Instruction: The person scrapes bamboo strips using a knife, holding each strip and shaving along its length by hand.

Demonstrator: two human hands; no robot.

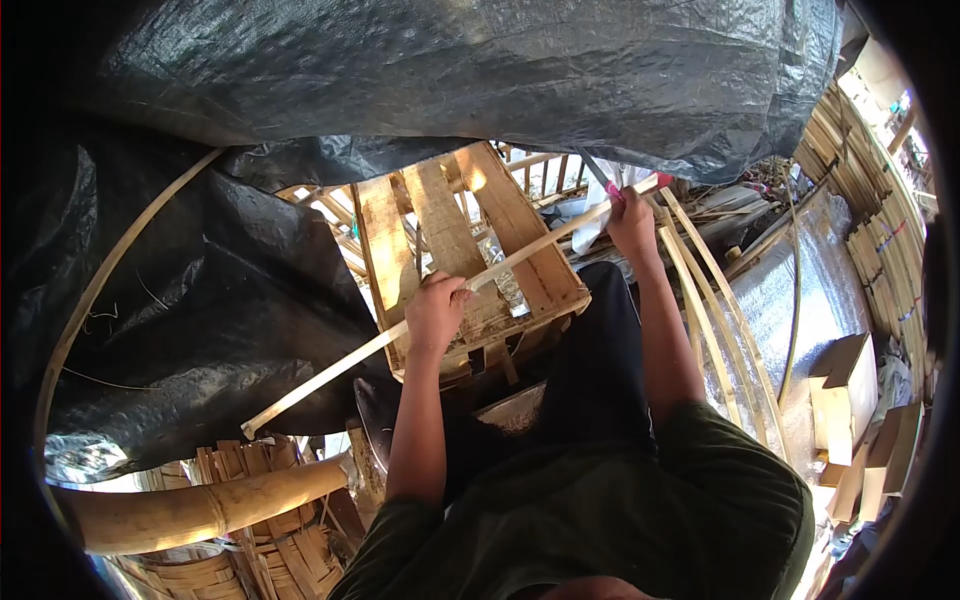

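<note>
1. On my remote view, the left hand [435, 312] sits near centre, fingers wrapped around a long, pale, flat wooden strip [340, 375], seemingly to steady it.
2. At two o'clock, the right hand's [632, 222] fingers grip a grey-bladed, pink-based knife [597, 168] beside the strip (whether they pinch both, I cannot tell).
3. The strip slants from eight towards two o'clock over a brown slatted wooden crate [435, 215], perhaps for support.

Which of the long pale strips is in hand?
The strip slanting across the wooden crate, gripped by left hand and right hand; the others fan out beside the right forearm.
</note>
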